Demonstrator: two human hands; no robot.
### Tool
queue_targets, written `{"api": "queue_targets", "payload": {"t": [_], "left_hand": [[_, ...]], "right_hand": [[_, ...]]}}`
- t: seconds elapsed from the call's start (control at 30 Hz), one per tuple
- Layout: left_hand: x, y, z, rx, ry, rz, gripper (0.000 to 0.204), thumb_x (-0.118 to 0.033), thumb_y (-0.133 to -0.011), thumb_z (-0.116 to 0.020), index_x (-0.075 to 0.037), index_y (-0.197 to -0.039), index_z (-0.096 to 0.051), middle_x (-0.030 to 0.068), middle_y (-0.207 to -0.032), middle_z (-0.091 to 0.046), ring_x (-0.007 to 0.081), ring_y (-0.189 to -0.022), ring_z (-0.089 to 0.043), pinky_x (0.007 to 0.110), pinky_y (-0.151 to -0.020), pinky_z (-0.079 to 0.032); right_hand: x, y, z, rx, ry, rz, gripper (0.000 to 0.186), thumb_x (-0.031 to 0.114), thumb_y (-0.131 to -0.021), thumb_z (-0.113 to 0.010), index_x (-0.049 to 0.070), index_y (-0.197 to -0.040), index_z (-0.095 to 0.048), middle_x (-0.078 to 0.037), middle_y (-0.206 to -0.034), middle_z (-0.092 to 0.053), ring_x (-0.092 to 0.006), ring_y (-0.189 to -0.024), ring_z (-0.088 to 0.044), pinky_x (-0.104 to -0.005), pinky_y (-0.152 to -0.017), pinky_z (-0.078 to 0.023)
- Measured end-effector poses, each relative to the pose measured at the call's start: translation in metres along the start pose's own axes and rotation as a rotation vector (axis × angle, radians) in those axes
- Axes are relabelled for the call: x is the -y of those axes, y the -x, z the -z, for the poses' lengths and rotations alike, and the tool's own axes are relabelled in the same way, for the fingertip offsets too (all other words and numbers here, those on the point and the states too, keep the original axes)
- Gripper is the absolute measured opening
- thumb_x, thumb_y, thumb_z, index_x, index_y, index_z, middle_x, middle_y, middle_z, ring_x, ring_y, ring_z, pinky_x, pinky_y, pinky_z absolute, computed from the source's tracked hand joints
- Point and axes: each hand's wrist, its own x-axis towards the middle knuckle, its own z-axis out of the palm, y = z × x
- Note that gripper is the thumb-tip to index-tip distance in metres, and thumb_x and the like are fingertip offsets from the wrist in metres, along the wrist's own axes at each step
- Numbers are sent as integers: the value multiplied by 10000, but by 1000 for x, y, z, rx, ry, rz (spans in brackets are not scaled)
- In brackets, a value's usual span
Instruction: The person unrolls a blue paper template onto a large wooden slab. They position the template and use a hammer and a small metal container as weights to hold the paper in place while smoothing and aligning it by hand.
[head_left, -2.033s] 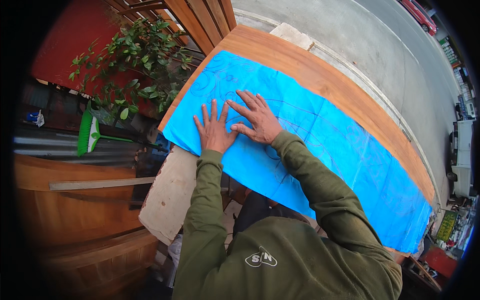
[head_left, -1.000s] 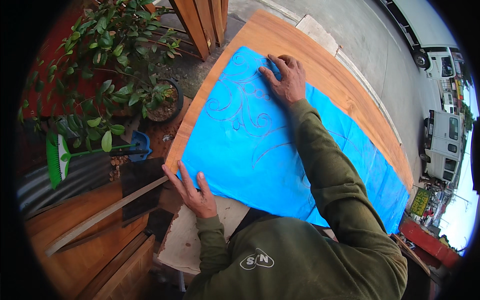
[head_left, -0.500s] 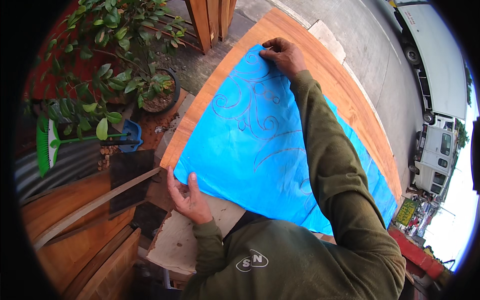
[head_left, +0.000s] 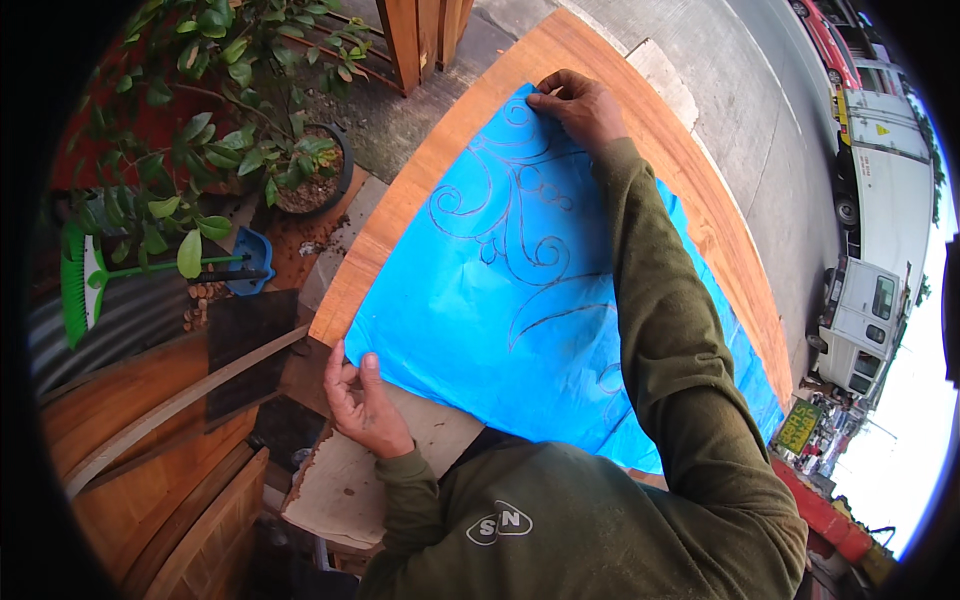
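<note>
A blue sheet [head_left: 520,310] with curling dark line drawings lies on a wooden board [head_left: 685,130]. At its upper corner, my right hand [head_left: 578,105] pinches the sheet between thumb and fingers. My left hand [head_left: 368,405] is at the lower left corner, fingers curled at the edge of the sheet and board with the thumb raised beside them. Some fingertips there are hidden. Below my left hand sits a pale, chipped wooden surface [head_left: 310,480] beneath the board.
At left are a potted plant [head_left: 310,175], green broom [head_left: 85,285], blue dustpan [head_left: 250,255], corrugated metal, wooden panels [head_left: 170,500] and a thin batten [head_left: 180,410]. Slatted wood [head_left: 410,40] stands behind. Beyond the board runs a road with a white truck [head_left: 880,180] and red car [head_left: 825,40].
Both hands were spread flat on the sheet; my right hand moved up to pinch the upper corner, my left down to the lower corner. The sheet's upper corner shifted upward, and the view turned.
</note>
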Motion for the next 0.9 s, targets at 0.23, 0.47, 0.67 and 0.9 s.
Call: {"api": "queue_targets", "payload": {"t": [0.23,0.47,0.67,0.9], "left_hand": [[-1,-1,1,-6,54,39,437,-75,-1033,-795,11,-1437,-653,32,-1017,-677,98,-926,-626,253,-822,-516],[-4,-7,3,13,55,96,405,-85,-1046,-782,15,-1401,-613,61,-1005,-694,97,-897,-616,243,-797,-505],[-6,-6,-1,-28,94,72,302,-83,-1063,-759,10,-1315,-622,69,-996,-702,85,-851,-597,244,-737,-492],[-7,-6,-2,-34,88,55,302,-83,-1073,-741,14,-1333,-623,69,-995,-701,86,-853,-597,243,-730,-484]], "right_hand": [[6,8,1,-36,6,-9,318,513,-846,-878,261,-1037,-843,23,-930,-800,-182,-960,-746,-447,-1009,-415],[9,13,-1,-76,-2,-16,332,518,-843,-879,242,-1023,-852,34,-907,-795,-169,-934,-747,-428,-1007,-428],[14,17,-6,-133,-2,-12,343,524,-837,-874,238,-1024,-858,34,-889,-790,-173,-931,-747,-418,-1044,-399],[21,20,-12,-176,-1,-56,303,467,-876,-841,205,-1028,-858,6,-937,-826,-195,-968,-749,-449,-1096,-342]]}}
